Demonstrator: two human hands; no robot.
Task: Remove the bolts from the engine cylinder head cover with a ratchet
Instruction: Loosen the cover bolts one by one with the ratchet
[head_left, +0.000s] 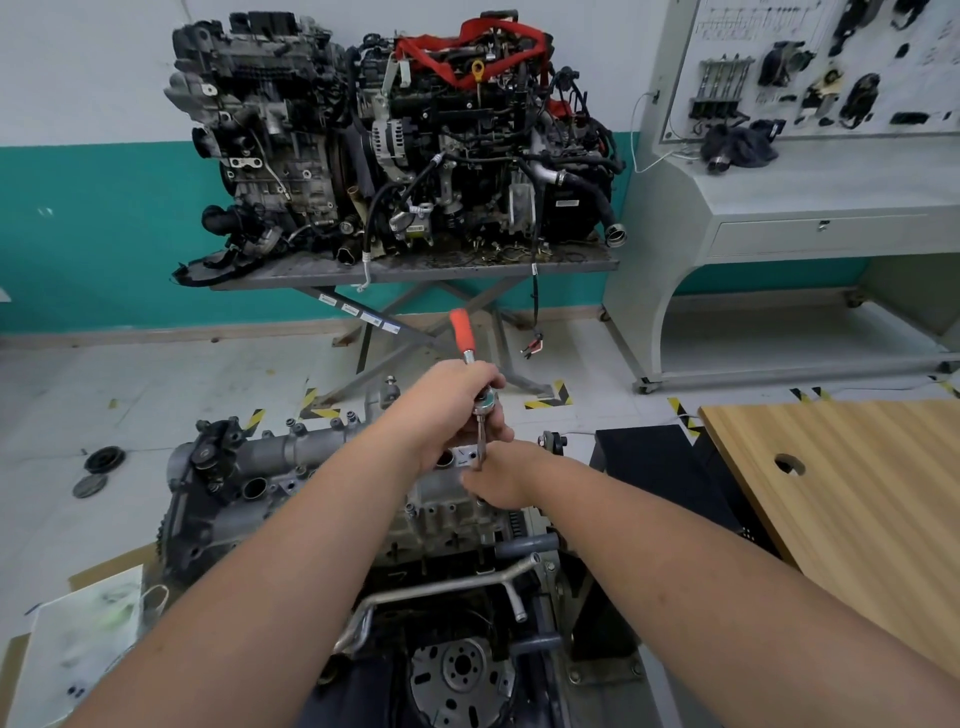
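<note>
Your ratchet (470, 358) had a glossy orange plastic grip and a bright polished metal shank. The cover (311, 452) under your hands was dull grey cast metal, rough and grimy. The pipe (447, 590) was smooth, satin metal. The tabletop (857, 499) was matt, light wood grain.

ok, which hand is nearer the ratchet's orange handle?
Left. The left hand holds the ratchet at its head, just below the orange handle; the right hand sits lower, at the extension's base.
</note>
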